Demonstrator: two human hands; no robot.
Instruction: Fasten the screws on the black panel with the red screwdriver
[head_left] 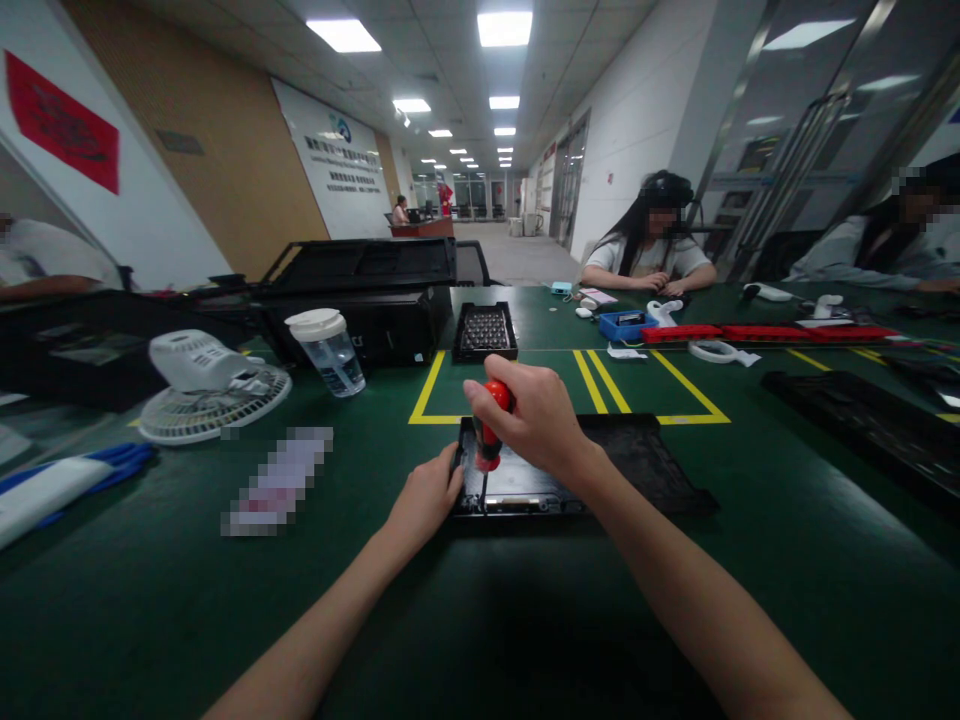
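Note:
My right hand (544,415) is closed around the upright red-and-black handle of a screwdriver (488,460). The screwdriver points down at the left part of a shallow black plastic panel (634,465) lying on the green table. A thin shaft runs down from the handle; whether its tip sits in a screw is too small to tell. My left hand (427,495) grips the panel's left edge, thumb on the rim, its other fingers partly hidden. Inside the panel, near its front edge, is a pale metallic strip (517,503).
A black tray with many compartments (486,332) stands behind the panel. To the left are a lidded plastic cup (328,352), a white fan (214,390) and large black cases (375,325). A blue box (626,325) and another black panel (862,430) lie rightward. A person sits opposite.

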